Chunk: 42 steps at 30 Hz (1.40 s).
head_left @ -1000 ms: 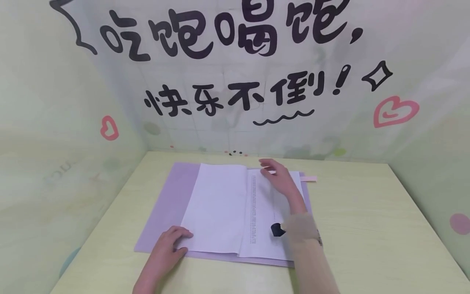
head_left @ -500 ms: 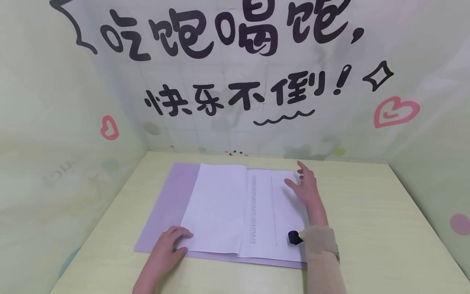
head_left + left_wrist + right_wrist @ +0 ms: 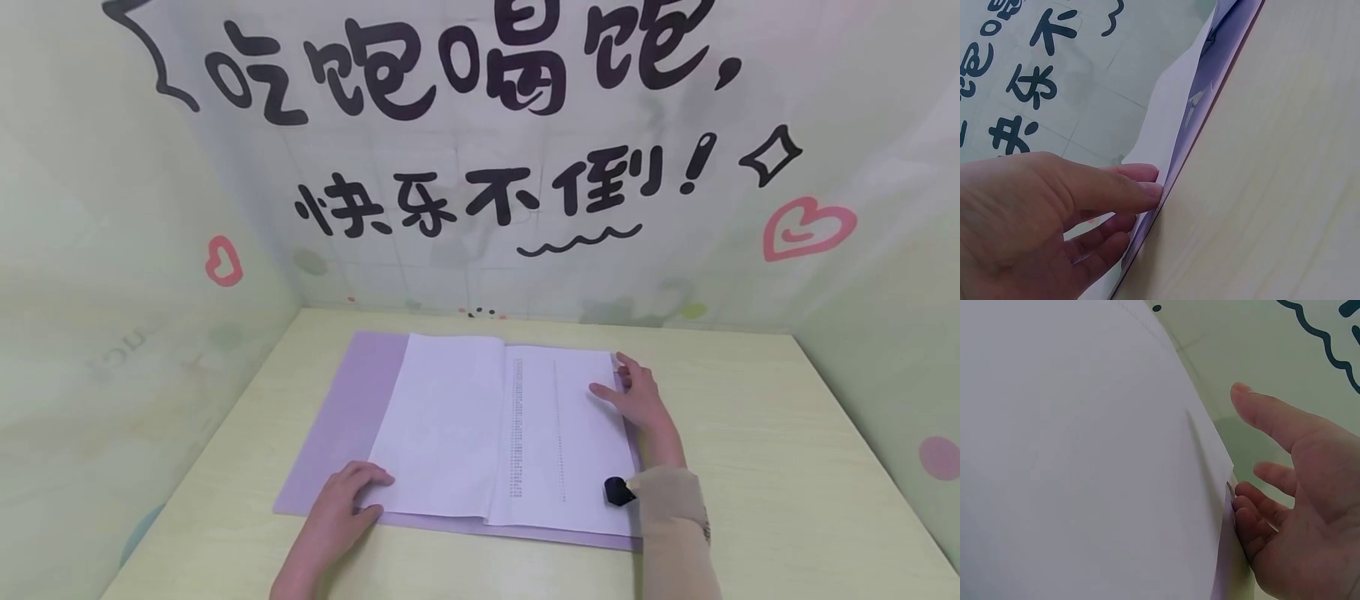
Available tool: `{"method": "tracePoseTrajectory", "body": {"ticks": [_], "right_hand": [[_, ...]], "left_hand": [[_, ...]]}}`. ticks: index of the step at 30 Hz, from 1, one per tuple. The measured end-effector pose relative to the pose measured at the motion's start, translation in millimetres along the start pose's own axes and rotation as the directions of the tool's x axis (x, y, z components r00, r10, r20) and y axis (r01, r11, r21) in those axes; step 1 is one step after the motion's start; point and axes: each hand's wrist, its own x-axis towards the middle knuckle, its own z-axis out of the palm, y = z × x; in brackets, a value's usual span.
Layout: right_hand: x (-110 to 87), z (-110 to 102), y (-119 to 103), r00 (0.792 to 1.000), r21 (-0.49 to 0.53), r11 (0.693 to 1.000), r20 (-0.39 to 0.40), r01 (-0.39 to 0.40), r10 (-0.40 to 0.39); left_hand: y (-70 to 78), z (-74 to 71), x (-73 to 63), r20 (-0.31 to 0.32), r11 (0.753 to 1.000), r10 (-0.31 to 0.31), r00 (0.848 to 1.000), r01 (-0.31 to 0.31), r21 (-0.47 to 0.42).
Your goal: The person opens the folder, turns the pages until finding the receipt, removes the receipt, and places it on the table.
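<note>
A purple-covered booklet lies spread on the table in the head view, with a blank white left page (image 3: 442,425) and a right page (image 3: 570,433) printed with a narrow column of text and a dotted line. Part of the purple cover (image 3: 341,417) shows at the left. My left hand (image 3: 337,504) rests at the lower left corner of the page, thumb by the near edge; the left wrist view shows its fingertips (image 3: 1150,190) right at the paper's edge. My right hand (image 3: 637,400) is at the booklet's upper right edge, thumb raised apart and fingers beside the cover.
The pale wooden table (image 3: 772,467) extends on both sides of the booklet. Behind it stands a wall covering (image 3: 480,275) with large black characters and pink hearts. A small black device (image 3: 618,492) sits at the right sleeve cuff (image 3: 671,500), over the right page.
My right hand has moved right across the right page to its outer edge and slightly toward me. The pink tab at that edge is now hidden. The left hand has stayed put.
</note>
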Motion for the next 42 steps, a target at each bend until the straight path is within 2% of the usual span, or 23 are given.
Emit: {"method": "tracePoseTrajectory", "body": {"ticks": [3,11,20,27,36,42], "right_hand": [[0.4,-1.2,2.8,1.0,0.017,1.0,0.02,0.007,-0.007],[-2.4,-8.4,7.0,0.996,-0.013,0.999,0.077,0.049,-0.048],[-2.6,-11.2,14.1,0.996,-0.024,0.999,0.081,0.042,-0.039],[-1.3,-8.7,9.4,0.997,-0.061,0.997,0.068,0.048,-0.044],[-5.3,-7.0,7.5,0.998,-0.041,0.998,0.047,0.048,-0.046],[-0.9,-4.3,12.0,0.996,-0.033,0.996,0.0,0.087,-0.087]], "left_hand": [[0.1,-0.3,-0.2,0.004,1.0,-0.008,1.0,0.008,-0.002],[-0.5,0.0,1.3,0.006,1.0,-0.014,1.0,0.014,-0.01],[0.3,1.1,1.3,0.011,1.0,-0.01,1.0,0.01,-0.02],[0.9,-0.9,0.8,0.019,1.0,-0.025,1.0,0.025,-0.008],[2.1,-1.2,1.3,0.025,1.0,-0.022,0.999,0.022,-0.006],[3.4,-2.0,1.7,0.038,0.999,-0.038,0.999,0.038,-0.008]]}}
